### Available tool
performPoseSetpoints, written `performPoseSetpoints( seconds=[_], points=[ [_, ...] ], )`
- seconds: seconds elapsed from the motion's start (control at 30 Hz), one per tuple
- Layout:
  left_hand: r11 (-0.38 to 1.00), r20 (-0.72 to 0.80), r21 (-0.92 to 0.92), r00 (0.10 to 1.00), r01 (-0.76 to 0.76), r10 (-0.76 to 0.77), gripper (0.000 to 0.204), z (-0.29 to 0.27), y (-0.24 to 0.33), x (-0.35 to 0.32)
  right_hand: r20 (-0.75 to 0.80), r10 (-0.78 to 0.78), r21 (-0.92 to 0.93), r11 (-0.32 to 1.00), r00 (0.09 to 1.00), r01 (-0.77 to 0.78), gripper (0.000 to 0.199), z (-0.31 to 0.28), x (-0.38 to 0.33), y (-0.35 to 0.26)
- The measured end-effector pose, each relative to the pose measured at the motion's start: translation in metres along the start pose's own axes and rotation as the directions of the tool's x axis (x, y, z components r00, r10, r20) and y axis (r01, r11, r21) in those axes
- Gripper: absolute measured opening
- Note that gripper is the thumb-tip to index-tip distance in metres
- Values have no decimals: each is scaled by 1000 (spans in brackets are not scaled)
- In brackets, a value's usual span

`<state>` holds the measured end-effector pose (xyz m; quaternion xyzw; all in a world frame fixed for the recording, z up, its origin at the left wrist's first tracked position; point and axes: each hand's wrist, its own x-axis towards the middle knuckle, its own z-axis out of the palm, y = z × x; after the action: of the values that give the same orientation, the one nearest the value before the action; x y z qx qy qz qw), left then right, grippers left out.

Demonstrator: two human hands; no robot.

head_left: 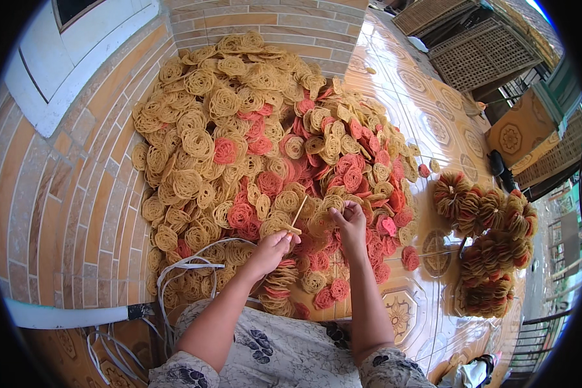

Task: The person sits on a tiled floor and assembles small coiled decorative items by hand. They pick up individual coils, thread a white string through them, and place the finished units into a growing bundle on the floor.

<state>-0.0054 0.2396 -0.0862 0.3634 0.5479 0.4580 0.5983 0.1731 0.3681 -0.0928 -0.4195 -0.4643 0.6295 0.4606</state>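
Two bare hands meet low in the middle of the view, above a wide heap of round lacy crackers (252, 129), yellow and pink, spread over a patterned tiled floor (433, 123). The left hand (271, 249) has its fingers pressed together around the lower end of a thin pale stick (298, 213), with a short stack of threaded crackers (277, 288) hanging below the fist. From that grip the stick's long axis runs toward one o'clock, its free tip pointing up and slightly right, away from the person. The right hand (350, 223) lies at about three o'clock from the stick, near but apart from it, its fingertips pinched on something small at the edge of the heap (too small to tell whether it is a single cracker). So the left hand is on the stick and the right hand is the nearer one to the loose crackers; the stick's tip lies at about ten o'clock from the right fingertips.

White plastic strapping (187, 265) loops at eight o'clock beside the left forearm. Bundled crackers (491, 239), already tied in thick rolls, lie at three o'clock, well apart from both hands. A brick wall (52, 194) rises at nine o'clock.
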Motion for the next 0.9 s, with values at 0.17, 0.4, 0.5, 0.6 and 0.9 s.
performPoseSetpoints(
  seconds=[0.17, 0.4, 0.5, 0.6, 0.9],
  points=[
    [995, 52, 97, 998, -23, 18, 22, 9, -2, 1, -51, 54, 44, 998, 997, -51, 15, -3, 1, -8],
    [996, 27, 27, 996, 85, -86, 23, 5, 4, 2, -44, -127, 168, 977, 991, 133, 13, 12, -3, -3],
    [993, 40, 91, 996, 76, -80, 24, 7, 4, 1, -53, -109, 143, 983, 993, 116, 13, 14, -6, -7],
    [995, 50, 78, 996, 70, -74, 22, 7, 2, 1, -11, -127, 144, 981, 992, 127, 13, 16, -9, -13],
    [944, 19, -322, 997, 71, -68, 23, 18, -10, 4, 498, 91, 58, 989, 862, -138, 13, 0, -12, -26]
  ],
)
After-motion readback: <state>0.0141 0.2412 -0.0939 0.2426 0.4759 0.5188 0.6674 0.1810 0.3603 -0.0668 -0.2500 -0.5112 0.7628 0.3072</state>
